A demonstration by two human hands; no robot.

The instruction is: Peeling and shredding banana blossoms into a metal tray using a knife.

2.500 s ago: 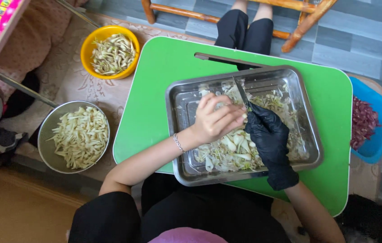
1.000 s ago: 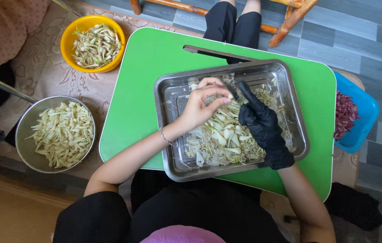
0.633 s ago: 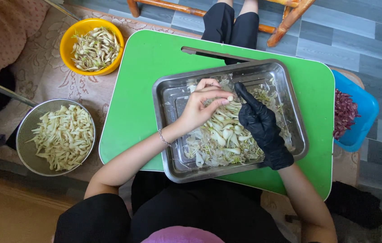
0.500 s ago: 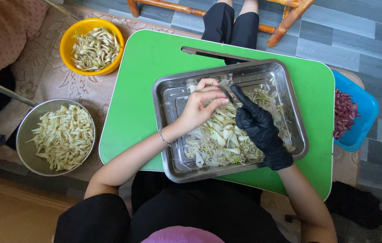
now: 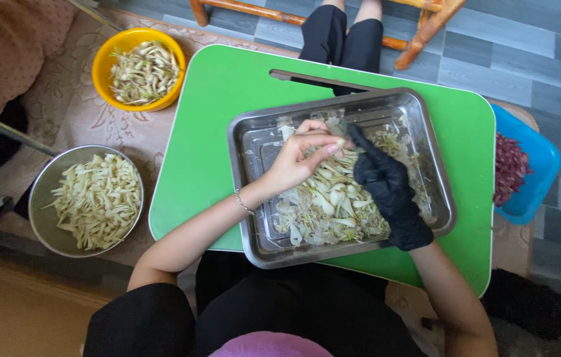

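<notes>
Off the table's left edge sit two bowls, steel [image 5: 86, 200] and yellow [image 5: 138, 68]. The green table [image 5: 208, 132] is bare left of the tray [image 5: 247, 142]. Your left hand [image 5: 297, 158] pinches a pale piece [image 5: 341, 143] over the tray's far middle. Your gloved right hand [image 5: 386, 185] meets it, fingers curled; whether it holds anything is unclear. A blue tub [image 5: 538, 165] is at the right edge.
</notes>
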